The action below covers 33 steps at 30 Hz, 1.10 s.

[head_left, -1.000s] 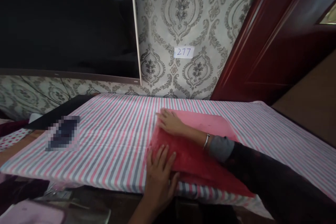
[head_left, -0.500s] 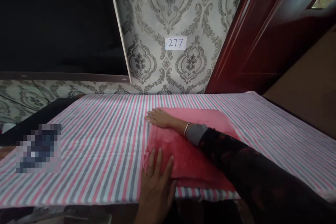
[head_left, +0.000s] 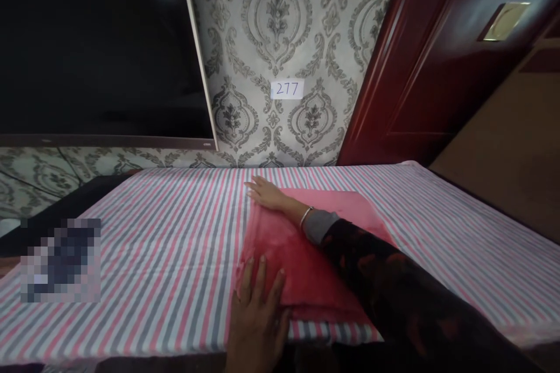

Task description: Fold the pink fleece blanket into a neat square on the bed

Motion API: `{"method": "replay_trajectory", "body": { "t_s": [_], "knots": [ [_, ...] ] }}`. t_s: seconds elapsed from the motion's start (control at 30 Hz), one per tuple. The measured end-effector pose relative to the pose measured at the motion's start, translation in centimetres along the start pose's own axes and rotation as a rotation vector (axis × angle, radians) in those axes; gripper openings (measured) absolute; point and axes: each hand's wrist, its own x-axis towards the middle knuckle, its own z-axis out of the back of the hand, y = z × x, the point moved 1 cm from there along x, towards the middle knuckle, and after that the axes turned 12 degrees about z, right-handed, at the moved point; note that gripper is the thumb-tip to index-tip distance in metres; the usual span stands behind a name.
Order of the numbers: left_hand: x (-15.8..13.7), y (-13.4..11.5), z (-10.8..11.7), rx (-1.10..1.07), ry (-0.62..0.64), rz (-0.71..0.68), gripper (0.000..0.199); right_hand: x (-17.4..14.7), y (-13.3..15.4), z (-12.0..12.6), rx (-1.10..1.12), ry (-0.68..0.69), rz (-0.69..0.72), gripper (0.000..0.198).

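A folded red cloth (head_left: 319, 280), soft and plush-looking, lies flat on a striped sheet (head_left: 175, 256) of pink, grey and white. My right hand (head_left: 266, 192) reaches across it and rests on its far left corner, fingers spread. On that wrist is a thin bracelet, and the dark patterned sleeve hides part of the cloth's right side. My left hand (head_left: 258, 309) lies palm down over the near left corner, fingers apart. Neither hand grips the cloth.
Behind the sheet stands a patterned wall with a paper label (head_left: 287, 88) reading 277. A dark television screen (head_left: 105, 46) hangs at the left, and a dark red door frame (head_left: 376, 87) rises at the right. A blurred-out object (head_left: 61, 260) lies on the left.
The view has tilted up a little, so the sheet and cloth sit lower. My right hand's fingers have spread more at the far corner; my left hand stays at the near corner.
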Motion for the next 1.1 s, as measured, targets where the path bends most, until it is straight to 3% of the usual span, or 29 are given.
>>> {"method": "replay_trajectory", "body": {
  "t_s": [0.1,0.23,0.33,0.4,0.57,0.7,0.83,0.97,1.1],
  "knots": [
    [0.3,-0.3,0.3,-0.035,-0.005,0.021,0.054,-4.1,1.8,2.0,0.017,-0.032,-0.017,0.056],
    [0.5,-0.5,0.5,-0.034,-0.018,0.034,0.052,-13.7,5.1,3.5,0.031,0.001,0.036,0.057],
    [0.6,-0.4,1.0,0.009,-0.019,0.017,0.050,-20.7,7.1,2.6,-0.015,0.027,0.063,0.060],
    [0.9,-0.6,1.6,0.015,-0.028,0.010,0.047,-23.6,8.0,1.0,-0.044,0.044,0.067,0.064],
    [3.0,-2.8,2.9,-0.012,-0.049,-0.075,0.046,-25.2,9.4,-2.3,-0.093,-0.036,0.049,0.069],
    [4.1,-4.5,1.5,0.024,0.076,-0.152,0.060,-25.7,9.5,-1.7,-0.050,-0.065,0.034,0.064],
    [3.5,-3.9,-0.4,0.096,0.093,-0.172,0.068,-28.6,8.0,-1.2,-0.116,-0.148,-0.075,0.056],
    [3.0,-3.3,-1.1,0.108,0.108,-0.163,0.065,-30.8,7.4,-3.1,-0.162,-0.233,-0.186,0.062],
    [3.1,-3.5,-1.1,0.091,0.097,-0.161,0.061,-30.7,8.1,-4.8,-0.148,-0.287,-0.260,0.062]
  ]
}}
